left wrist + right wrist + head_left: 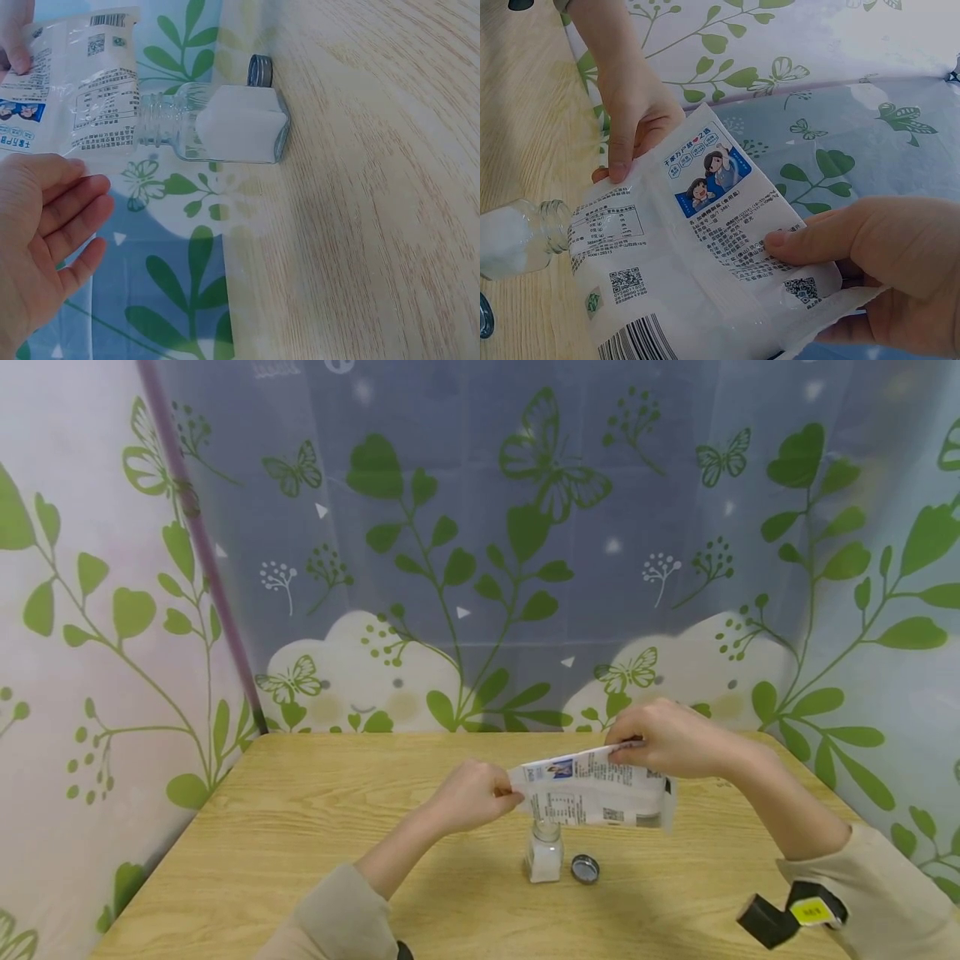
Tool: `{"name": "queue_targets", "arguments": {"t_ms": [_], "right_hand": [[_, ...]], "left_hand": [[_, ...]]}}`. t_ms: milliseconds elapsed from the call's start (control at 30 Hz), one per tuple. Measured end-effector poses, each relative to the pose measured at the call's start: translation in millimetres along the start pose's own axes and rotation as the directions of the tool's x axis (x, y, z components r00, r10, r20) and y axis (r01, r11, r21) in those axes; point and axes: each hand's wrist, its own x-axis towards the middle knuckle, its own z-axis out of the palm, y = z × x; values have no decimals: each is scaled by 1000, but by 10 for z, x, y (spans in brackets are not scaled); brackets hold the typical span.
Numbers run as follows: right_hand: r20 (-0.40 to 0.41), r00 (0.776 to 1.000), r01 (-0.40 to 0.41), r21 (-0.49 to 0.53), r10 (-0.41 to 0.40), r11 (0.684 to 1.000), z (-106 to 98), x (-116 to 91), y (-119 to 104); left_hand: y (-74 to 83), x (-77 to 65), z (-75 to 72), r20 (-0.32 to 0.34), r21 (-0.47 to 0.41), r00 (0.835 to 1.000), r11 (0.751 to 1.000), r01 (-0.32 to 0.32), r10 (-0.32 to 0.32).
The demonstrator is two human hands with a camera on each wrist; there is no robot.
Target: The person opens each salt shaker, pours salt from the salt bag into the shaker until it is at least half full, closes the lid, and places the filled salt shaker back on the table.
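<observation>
A white printed bag of salt [592, 793] is held on its side above the table, its lower edge close over the mouth of a glass jar [545, 860]. The jar stands upright and holds white salt [244, 124]. My left hand [471, 795] pinches the bag's left corner between thumb and index finger, the other fingers loosely bent in the left wrist view. At the upper right edge my right hand [671, 739] grips the bag, thumb [810, 244] flat on the printed face. A round metal lid [585, 868] lies just right of the jar, inner side up.
The wood-grain table [315, 827] ends at a patterned curtain [480, 568] behind, with more patterned cloth on both sides. A black device with a yellow label [813, 912] is strapped at my right sleeve.
</observation>
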Motion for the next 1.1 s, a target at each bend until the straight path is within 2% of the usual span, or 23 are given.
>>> {"name": "queue_targets", "arguments": {"t_ms": [533,700,1100], "right_hand": [[7,1000,-4,-12,4,1000,4,2,-1],[9,1000,-10,-2,10,1000,5,1,-5],[16,1000,9,19,-10,1000,20,-1,2]], "left_hand": [[-19,-8,15,-13,-12,1000,1000,-9,9],[-17,-6,16,-13,-20,1000,1000,12,-12],[12,-6,25,0,-148,996,985,86,-87]]}}
